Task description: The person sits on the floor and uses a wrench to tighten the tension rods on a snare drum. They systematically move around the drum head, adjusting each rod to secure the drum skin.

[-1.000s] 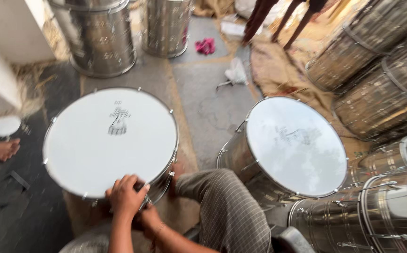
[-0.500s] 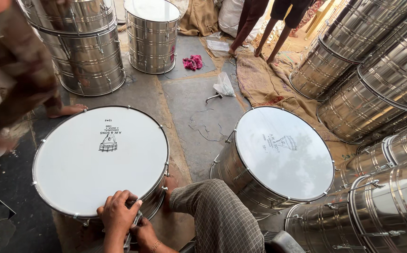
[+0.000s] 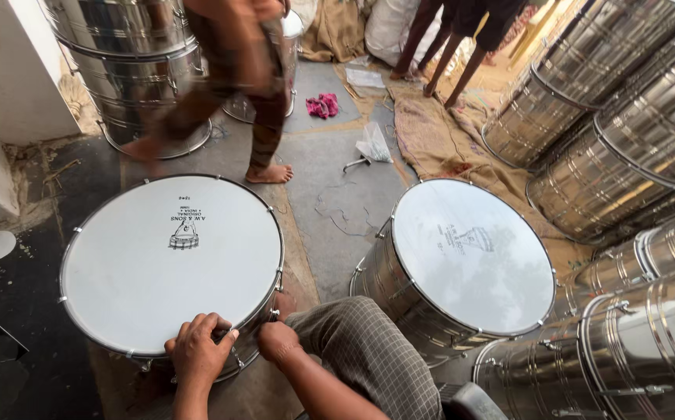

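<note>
Steel drum (image 3: 170, 264) rim hides whatever both hands grip.

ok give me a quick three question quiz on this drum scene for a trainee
1. True or false: the left hand rests on the near rim of the white-headed drum.
2. Which lies on the floor beyond the two drums? A) a pink cloth B) a blue bucket C) a green hose
3. Fill in: the right hand is at the drum's side, beside the person's checked-trousered ____.

Key: 1 true; 2 A; 3 knee. The second drum stands untouched to the right.
</note>
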